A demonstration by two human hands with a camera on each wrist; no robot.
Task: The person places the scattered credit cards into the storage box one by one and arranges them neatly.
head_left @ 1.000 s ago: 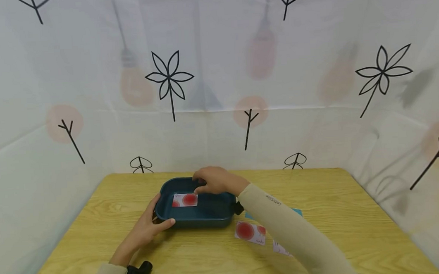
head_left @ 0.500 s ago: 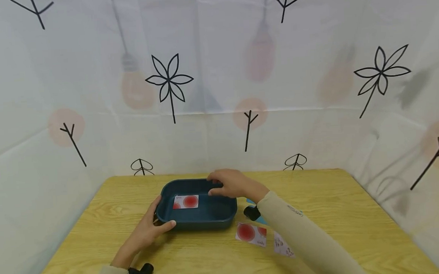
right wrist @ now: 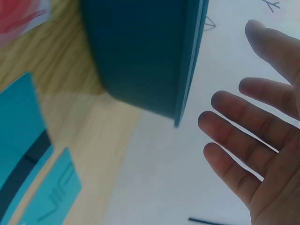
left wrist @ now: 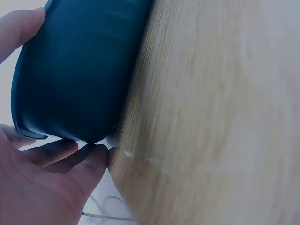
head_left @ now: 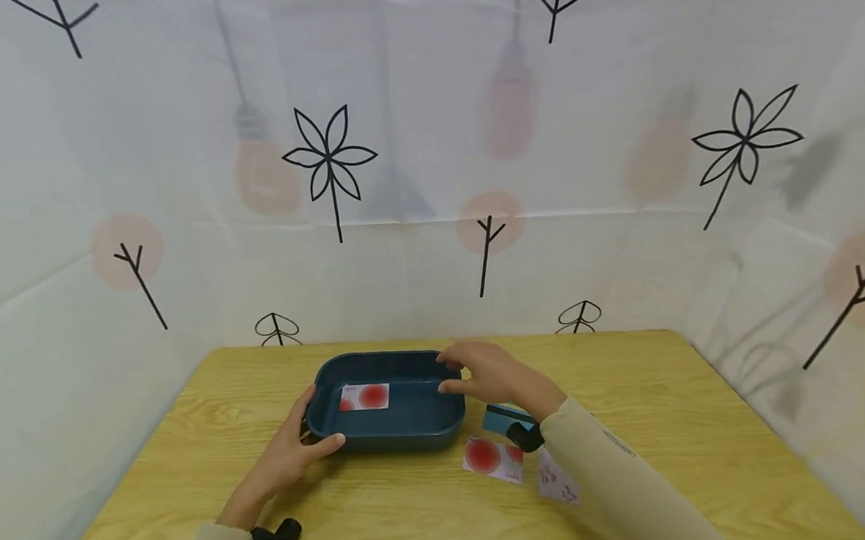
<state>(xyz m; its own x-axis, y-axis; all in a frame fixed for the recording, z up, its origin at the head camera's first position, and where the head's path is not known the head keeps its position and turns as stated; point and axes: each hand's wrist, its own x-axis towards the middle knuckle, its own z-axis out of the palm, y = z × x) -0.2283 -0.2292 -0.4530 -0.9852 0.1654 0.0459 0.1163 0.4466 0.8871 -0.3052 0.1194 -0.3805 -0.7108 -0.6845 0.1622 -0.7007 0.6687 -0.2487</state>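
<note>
A dark teal tray (head_left: 403,418) sits on the table with a white card with red circles (head_left: 366,397) lying in its left half. My left hand (head_left: 288,457) holds the tray's left end, thumb at the near side. In the left wrist view the thumb (left wrist: 23,28) is on the rim and the fingers bend against the end wall. Over the tray's right end hovers my right hand (head_left: 493,374). The right wrist view shows its fingers (right wrist: 234,171) spread and relaxed, apart from the tray wall (right wrist: 136,56), holding nothing.
Right of the tray lie another red-circled card (head_left: 494,460), a blue card with a dark stripe (head_left: 501,419) and a pale patterned card (head_left: 557,480), partly under the right sleeve. A second blue piece (right wrist: 54,187) shows in the right wrist view. A printed cloth (head_left: 404,280) hangs behind.
My right hand has moved right, from above the middle of the tray to its right end, uncovering more of the tray and the blue card. The left hand and the card inside stay put.
</note>
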